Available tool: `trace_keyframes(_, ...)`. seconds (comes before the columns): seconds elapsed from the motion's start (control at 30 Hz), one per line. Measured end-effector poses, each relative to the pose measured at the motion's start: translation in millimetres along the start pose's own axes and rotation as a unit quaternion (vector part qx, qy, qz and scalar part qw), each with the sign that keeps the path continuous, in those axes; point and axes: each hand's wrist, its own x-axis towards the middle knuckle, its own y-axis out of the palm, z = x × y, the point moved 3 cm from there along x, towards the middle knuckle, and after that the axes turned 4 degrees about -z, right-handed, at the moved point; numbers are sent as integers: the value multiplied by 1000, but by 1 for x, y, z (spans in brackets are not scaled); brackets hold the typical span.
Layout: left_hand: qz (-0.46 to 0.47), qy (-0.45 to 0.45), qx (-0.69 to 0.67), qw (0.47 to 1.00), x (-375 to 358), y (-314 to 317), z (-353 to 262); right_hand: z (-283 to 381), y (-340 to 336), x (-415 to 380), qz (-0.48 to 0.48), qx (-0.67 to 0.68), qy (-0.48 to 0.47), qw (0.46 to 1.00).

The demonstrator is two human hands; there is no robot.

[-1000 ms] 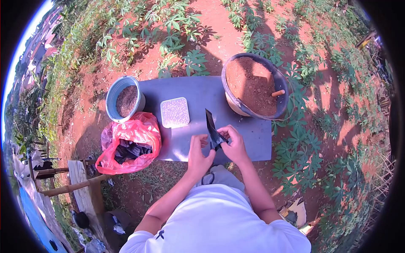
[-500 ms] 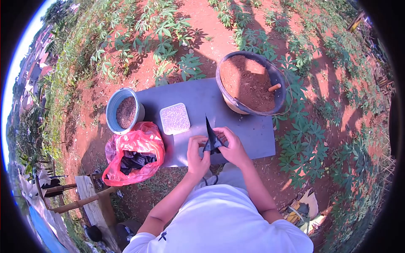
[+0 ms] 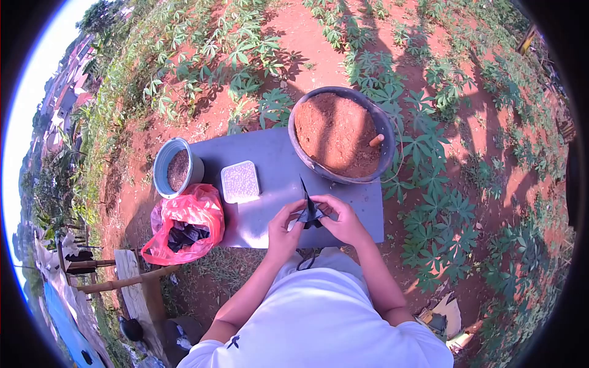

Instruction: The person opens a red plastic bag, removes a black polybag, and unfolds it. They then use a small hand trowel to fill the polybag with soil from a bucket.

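Note:
A small black plastic piece [image 3: 311, 213], pointed at its top, is held between both hands above the near edge of the dark table [image 3: 270, 156]. My left hand [image 3: 286, 228] grips its left side with bent fingers. On its right side, my right hand [image 3: 341, 219] pinches it between fingers and thumb. Left of the hands lies a square clear container [image 3: 240, 182] of small pale pieces. Beyond the right hand stands a large basin of reddish soil [image 3: 334, 132] with a brown handle [image 3: 377, 140] sticking out.
A blue-grey bucket [image 3: 178, 167] of dark grainy material stands at the table's left end. Beside it, a red plastic bag [image 3: 195, 224] holds black plastic. Leafy plants surround the table, and a bamboo rail [image 3: 126, 281] is at lower left.
The view has shifted, so the table and its containers appear further left and slightly lower. Both hands still hold the black plastic, with the fingers slightly changed in position.

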Motion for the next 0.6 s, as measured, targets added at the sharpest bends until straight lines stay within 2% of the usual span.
trace_keyframes(0.07, 57, -56, -20, 997, 2, 7, 3, -7, -18, -2, 17, 11, -3, 1000)
trace_keyframes(0.17, 89, -87, -14, 992, 2, 22, -7, -10, -40, -2, 51, 32, 19, 998)
trace_keyframes(0.23, 71, -84, -28, 993, 2, 33, -15, -12, -49, -3, 72, 45, 45, 995)
trace_keyframes(0.3, 53, -80, -43, 994, 1, 41, -18, -12, -56, -3, 70, 107, 15, 992)
trace_keyframes(0.5, 48, -124, -13, 991, -6, 58, -15, -16, -76, -9, 95, 98, 39, 990)
trace_keyframes(0.6, 21, -133, -56, 989, -9, 64, -10, -17, -81, -14, 87, 111, 39, 989)
